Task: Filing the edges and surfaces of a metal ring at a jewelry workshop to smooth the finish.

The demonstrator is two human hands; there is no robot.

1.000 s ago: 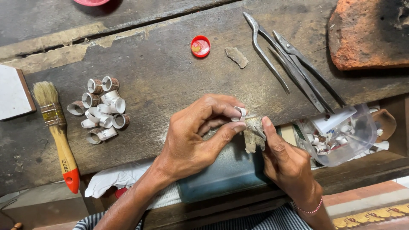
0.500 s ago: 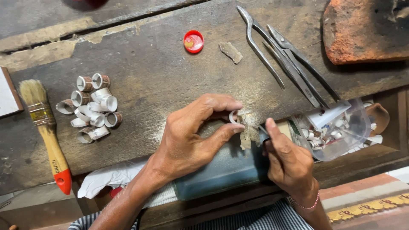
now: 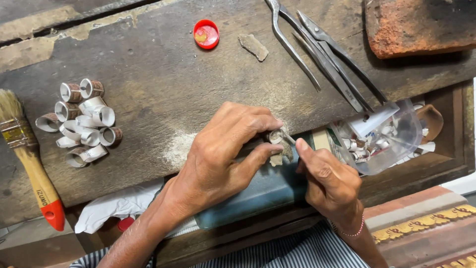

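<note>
A small ring-shaped piece (image 3: 275,137), pale and rolled like a band, sits at the near edge of the table (image 3: 158,59), pinched by the left hand (image 3: 223,154) against a small worn wooden peg. The left grip is clenched on the piece, thumb below and fingertips above. At about 4 o'clock from it, the right hand (image 3: 329,181) is closed on a thin metal tool (image 3: 288,136) whose tip touches the piece.

What could go wrong, as I judge it: the tool tip works just beside the left fingertips, so a slip off the curved band could jab them, or the light band could spring out of the pinch and drop into the open drawer below.

At 9 o'clock lies a heap of rolled bands (image 3: 82,121), roughly twelve, though overlaps make the count unsure. Further at 9 o'clock lies one paintbrush (image 3: 29,159) with a red-tipped handle. At 11 o'clock there is one red bottle cap (image 3: 206,33), at 12 o'clock one grey chip (image 3: 253,46), at 1 o'clock two long metal tongs (image 3: 322,54), and beyond them one brick (image 3: 421,25). At 3 o'clock one clear plastic tub (image 3: 386,139) holds more bands, too jumbled to count.
</note>
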